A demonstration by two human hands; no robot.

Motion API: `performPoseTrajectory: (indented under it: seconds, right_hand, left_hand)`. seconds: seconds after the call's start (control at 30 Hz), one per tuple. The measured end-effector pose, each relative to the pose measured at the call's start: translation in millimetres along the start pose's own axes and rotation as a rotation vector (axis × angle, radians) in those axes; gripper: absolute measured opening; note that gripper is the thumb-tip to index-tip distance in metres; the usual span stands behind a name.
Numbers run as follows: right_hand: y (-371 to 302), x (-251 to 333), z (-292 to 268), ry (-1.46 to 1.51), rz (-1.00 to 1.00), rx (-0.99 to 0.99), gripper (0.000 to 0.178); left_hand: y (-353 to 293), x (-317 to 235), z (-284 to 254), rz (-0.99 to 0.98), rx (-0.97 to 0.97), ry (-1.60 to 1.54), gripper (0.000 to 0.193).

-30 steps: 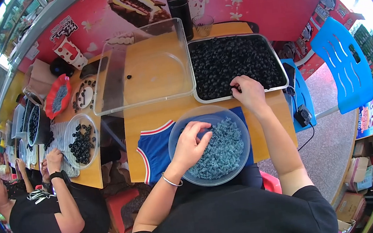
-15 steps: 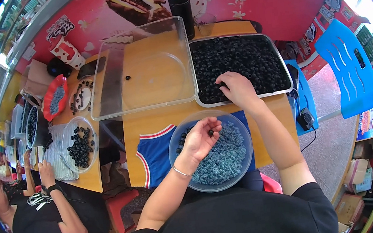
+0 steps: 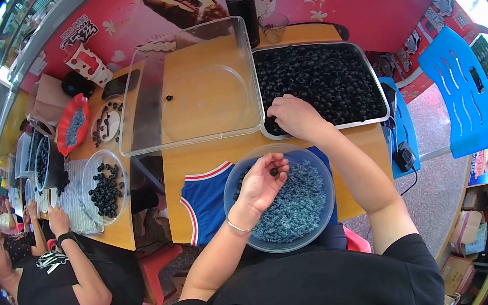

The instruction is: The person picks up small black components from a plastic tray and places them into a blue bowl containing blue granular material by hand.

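Observation:
My left hand (image 3: 261,188) is turned palm up over a round clear plastic bowl (image 3: 329,206). Its curled fingers hold a small round black part (image 3: 274,172). Many small translucent bluish pieces (image 3: 290,213) fill much of the bowl, with a few black parts along its left side. My right hand (image 3: 296,116) reaches over the front edge of a shallow tray (image 3: 385,113), its fingertips pinched together at the front left corner among a mass of black ring-like parts (image 3: 320,80). Whatever those fingertips grip is hidden.
An empty-looking clear plastic box (image 3: 206,140), with one black part, lies left of the tray. A blue cloth garment (image 3: 205,196) lies under the bowl. Behind stand a black bottle (image 3: 240,8) and a glass (image 3: 274,27). At left, a co-worker (image 3: 77,274) sits by another bowl (image 3: 84,189).
My right hand has moved left along the tray's front, to its corner. The left hand keeps its place over the bowl with the black part. The whole view has shifted slightly.

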State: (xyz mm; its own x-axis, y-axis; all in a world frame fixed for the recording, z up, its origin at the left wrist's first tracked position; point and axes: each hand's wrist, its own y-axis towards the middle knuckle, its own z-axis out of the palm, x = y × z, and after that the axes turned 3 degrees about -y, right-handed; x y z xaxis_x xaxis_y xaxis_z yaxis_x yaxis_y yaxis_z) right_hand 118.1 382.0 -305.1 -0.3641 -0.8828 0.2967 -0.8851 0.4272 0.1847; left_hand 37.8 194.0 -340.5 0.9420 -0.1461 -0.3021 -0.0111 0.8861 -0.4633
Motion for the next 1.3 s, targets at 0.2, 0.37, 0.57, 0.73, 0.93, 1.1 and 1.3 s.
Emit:
performPoseTrajectory:
  seconds: [0.2, 0.37, 0.57, 0.73, 0.93, 1.1, 1.3]
  right_hand:
    - [3.1, -0.3, 1.2, -0.106, 0.025, 0.026, 0.010]
    - [-10.1, 3.1, -28.0, 0.167, 0.018, -0.062, 0.022]
    - [-28.2, 21.0, -52.1, 0.582, 0.047, 0.156, 0.029]
    - [-26.3, -8.2, -25.4, 0.134, -0.106, -0.088, 0.026]
    - [-16.4, -8.8, -4.9, 0.006, -0.048, -0.049, 0.020]
    - [-16.3, -6.1, -16.6, -0.034, 0.029, 0.005, 0.018]
    - [-32.7, 17.5, -49.4, 0.578, 0.060, 0.165, 0.026]
  left_hand:
    - [-5.0, -3.1, 10.2, 0.033, 0.001, 0.015, 0.031]
    - [-6.1, -4.2, 21.6, 0.068, -0.019, 0.016, 0.039]
    - [5.3, -1.0, 2.7, 0.037, 0.130, -0.219, 0.036]
    - [4.0, -3.1, -0.7, -0.057, 0.073, -0.189, 0.029]
    - [-2.8, 0.4, 3.0, -0.051, 0.026, -0.158, 0.027]
    - [0.6, 0.2, -6.2, -0.075, 0.071, -0.137, 0.030]
    - [-6.9, -2.9, 17.3, -0.037, -0.016, -0.095, 0.040]
